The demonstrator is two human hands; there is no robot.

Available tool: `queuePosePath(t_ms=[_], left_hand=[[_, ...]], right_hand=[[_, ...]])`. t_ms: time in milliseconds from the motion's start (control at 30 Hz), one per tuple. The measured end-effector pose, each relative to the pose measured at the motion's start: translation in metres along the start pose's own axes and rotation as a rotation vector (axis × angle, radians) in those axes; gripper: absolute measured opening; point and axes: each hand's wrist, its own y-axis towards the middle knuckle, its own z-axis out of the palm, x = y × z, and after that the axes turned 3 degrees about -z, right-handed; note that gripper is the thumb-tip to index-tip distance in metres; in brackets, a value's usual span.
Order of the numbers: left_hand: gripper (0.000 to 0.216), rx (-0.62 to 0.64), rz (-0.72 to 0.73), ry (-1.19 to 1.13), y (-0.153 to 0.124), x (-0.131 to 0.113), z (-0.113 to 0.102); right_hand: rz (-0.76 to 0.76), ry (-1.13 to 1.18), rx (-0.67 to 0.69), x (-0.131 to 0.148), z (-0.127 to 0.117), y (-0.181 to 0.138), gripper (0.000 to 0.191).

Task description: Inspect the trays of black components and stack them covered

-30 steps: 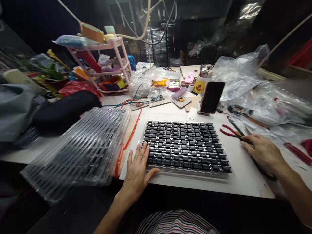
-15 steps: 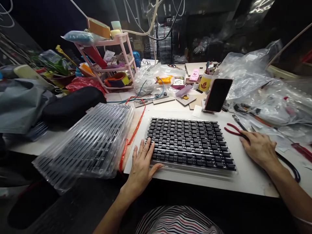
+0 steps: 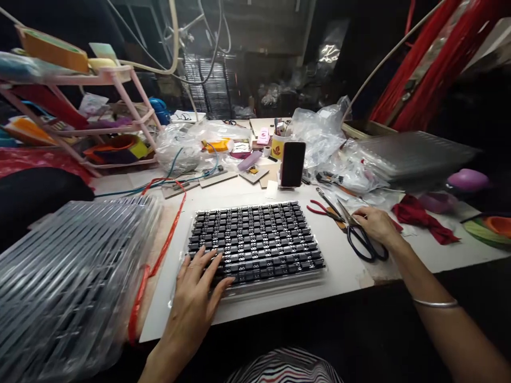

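Note:
A clear plastic tray full of small black circuit modules (image 3: 251, 239) lies on the white worktop. My left hand (image 3: 194, 287) rests on its near left corner, fingers spread over the modules. At the right, my right hand (image 3: 375, 226) is down on the worktop just beyond a pair of scissors (image 3: 361, 244) with black loop handles. Its fingers are curled and pressed together; what they hold, if anything, is hidden. Something red shows behind the knuckles. Left of the scissors lie red-handled pliers (image 3: 319, 207) and a slim metal tool (image 3: 329, 202).
Stacked clear trays (image 3: 80, 271) stand at the left, beside a red cord (image 3: 167, 239). A phone (image 3: 293, 165) stands upright behind the modules. Plastic bags (image 3: 319, 127), a yellow cup (image 3: 277, 147) and a pink rack (image 3: 136, 106) line the back. Red cloth (image 3: 423, 218) lies far right.
My view has turned right. My right hand has moved off the pliers to beyond the scissors, uncovering them. My left hand stays on the tray's left side.

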Motion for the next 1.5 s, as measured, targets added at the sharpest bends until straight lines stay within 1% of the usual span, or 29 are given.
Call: queuePosePath(t_ms=[100, 233, 367, 533, 600, 667, 733, 833, 900, 967, 1033, 1100, 1167, 1200, 1233, 1267, 1333, 1367, 1400, 1467, 1500], left_hand=[[0.036, -0.023, -0.002, -0.023, 0.004, 0.004, 0.0], [0.033, -0.019, 0.013, -0.035, 0.008, -0.001, -0.002], [0.033, -0.005, 0.019, -0.032, 0.008, -0.006, -0.005], [0.032, -0.012, -0.009, -0.035, 0.003, -0.002, -0.006], [0.031, -0.011, -0.027, -0.035, 0.002, 0.0, -0.006], [0.03, -0.013, -0.048, -0.033, 0.003, 0.0, -0.007], [0.028, -0.004, -0.07, -0.032, 0.004, -0.002, -0.009], [0.027, 0.025, -0.102, -0.028, 0.007, -0.006, -0.01], [0.027, 0.033, -0.11, -0.028, 0.01, -0.01, -0.01], [0.026, 0.03, -0.102, -0.034, 0.013, -0.014, -0.007], [0.025, 0.026, -0.085, -0.038, 0.016, -0.017, -0.005], [0.025, 0.023, -0.067, -0.026, 0.018, -0.019, -0.002], [0.026, 0.025, -0.048, 0.0, 0.021, -0.021, -0.001], [0.026, 0.032, -0.039, 0.013, 0.023, -0.021, 0.001], [0.027, 0.044, -0.032, 0.024, 0.025, -0.022, 0.002], [0.029, 0.061, -0.026, 0.033, 0.026, -0.023, 0.003], [0.037, 0.112, -0.029, 0.053, 0.03, -0.025, 0.007], [0.042, 0.141, -0.037, 0.065, 0.031, -0.026, 0.009], [0.048, 0.168, -0.047, 0.078, 0.032, -0.027, 0.011], [0.056, 0.206, -0.062, 0.103, 0.032, -0.029, 0.015], [0.058, 0.217, -0.063, 0.112, 0.032, -0.03, 0.016]], right_hand=[[-0.046, 0.052, 0.073, 0.0, -0.002, -0.004, 0.024], [-0.087, 0.04, 0.113, 0.017, 0.006, 0.0, 0.023], [-0.077, -0.014, 0.106, 0.028, 0.008, 0.014, 0.025], [0.003, -0.075, 0.031, 0.027, -0.002, 0.027, 0.023], [0.012, -0.075, 0.03, 0.029, -0.002, 0.026, 0.024], [0.02, -0.062, 0.084, 0.033, 0.002, 0.024, 0.023], [0.042, -0.04, 0.168, 0.037, 0.007, 0.022, 0.023], [0.084, 0.027, 0.263, 0.038, 0.013, 0.023, 0.031], [0.106, 0.094, 0.289, 0.035, 0.014, 0.023, 0.035], [0.13, 0.155, 0.286, 0.031, 0.013, 0.024, 0.038], [0.148, 0.193, 0.264, 0.03, 0.006, 0.026, 0.037], [0.167, 0.229, 0.199, 0.036, -0.006, 0.027, 0.034], [0.169, 0.427, 0.061, 0.054, -0.021, 0.027, 0.027], [0.157, 0.599, -0.005, 0.069, -0.029, 0.026, 0.024], [0.126, 0.75, -0.033, 0.086, -0.035, 0.023, 0.026], [0.081, 0.882, 0.01, 0.106, -0.04, 0.019, 0.031], [-0.01, 1.066, 0.174, 0.151, -0.042, 0.01, 0.044], [-0.035, 1.22, 0.276, 0.173, -0.041, 0.005, 0.048], [-0.069, 1.322, 0.405, 0.194, -0.038, 0.001, 0.05], [-0.147, 1.462, 0.592, 0.228, -0.029, -0.003, 0.054], [-0.198, 1.474, 0.644, 0.241, -0.023, -0.003, 0.051]])
